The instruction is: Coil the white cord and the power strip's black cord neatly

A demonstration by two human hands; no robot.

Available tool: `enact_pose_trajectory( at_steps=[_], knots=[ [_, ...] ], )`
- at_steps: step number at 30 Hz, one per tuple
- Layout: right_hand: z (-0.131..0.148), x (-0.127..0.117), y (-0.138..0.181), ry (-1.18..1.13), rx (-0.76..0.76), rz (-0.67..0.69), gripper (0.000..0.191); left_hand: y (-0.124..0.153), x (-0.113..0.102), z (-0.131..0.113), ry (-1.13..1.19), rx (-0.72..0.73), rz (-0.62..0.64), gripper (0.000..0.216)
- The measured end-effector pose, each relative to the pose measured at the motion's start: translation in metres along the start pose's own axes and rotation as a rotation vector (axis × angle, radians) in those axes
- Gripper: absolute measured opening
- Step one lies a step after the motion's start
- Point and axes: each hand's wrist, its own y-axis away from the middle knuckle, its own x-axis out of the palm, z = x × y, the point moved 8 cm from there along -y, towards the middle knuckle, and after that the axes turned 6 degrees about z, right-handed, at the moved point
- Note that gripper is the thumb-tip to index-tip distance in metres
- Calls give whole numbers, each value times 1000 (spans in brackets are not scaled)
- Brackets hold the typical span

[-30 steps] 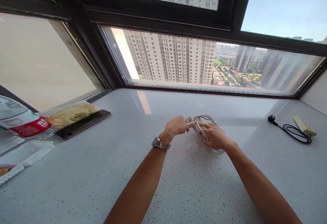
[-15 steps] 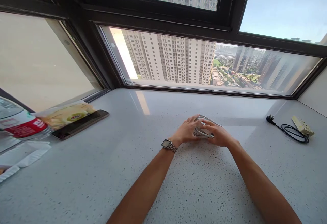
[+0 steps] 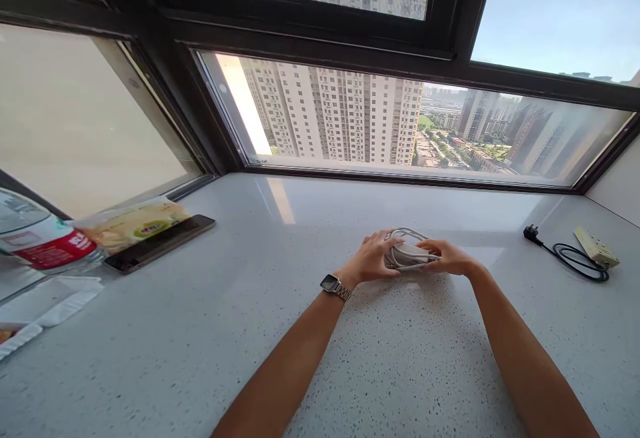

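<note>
A coiled white cable (image 3: 407,259) rests on the speckled pale countertop (image 3: 380,358), in front of the window. From the left, my left hand (image 3: 371,258) grips the coil, its thumb along the near side and its fingers partly hidden behind the loops. A metal-banded watch (image 3: 336,285) is on that wrist. My right hand (image 3: 450,257) pinches the coil's right end between thumb and fingers. The middle of the coil shows between my two hands; whatever lies under it is hidden.
On the right lies a power strip (image 3: 596,247) with a black cord and plug (image 3: 531,232). To the left are a phone (image 3: 163,243), a yellow packet (image 3: 135,225), a large bottle (image 3: 47,245) and a white tray (image 3: 60,295). Dark window frames (image 3: 320,35) stand behind the counter.
My right hand has shifted right, from over the coil to its right end, exposing more of the cable. My left hand stays on the left side, slightly further right in view.
</note>
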Motion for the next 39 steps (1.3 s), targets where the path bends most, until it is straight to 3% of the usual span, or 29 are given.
enact_pose_trajectory(
  at_steps=[4,8,13,17,19,23,25,28,31,39],
  knots=[
    [-1,-19,9,327,146,-128,42,-2,6,-5,32,-72,-17,64],
    [24,-22,16,579,167,-242,62,-1,10,-9,-38,-224,-105,64],
    [70,12,4,731,36,-439,50,2,10,-12,3,-341,-184,66],
    [72,37,-9,824,23,-639,39,0,8,3,271,-270,-229,74],
    [66,43,-11,855,7,-726,36,-3,12,12,468,-169,-132,89],
    [65,50,-7,916,-122,-826,35,4,23,26,918,-57,208,105],
    [69,54,-3,935,-187,-865,37,10,20,43,1077,-128,194,94],
    [79,65,-1,966,-281,-843,35,15,17,68,1215,-291,45,71],
    [84,81,-7,997,-350,-676,29,14,19,79,1249,-386,-35,71],
    [73,84,-16,1037,-176,-464,31,11,23,80,1231,-399,-80,75]
  ],
)
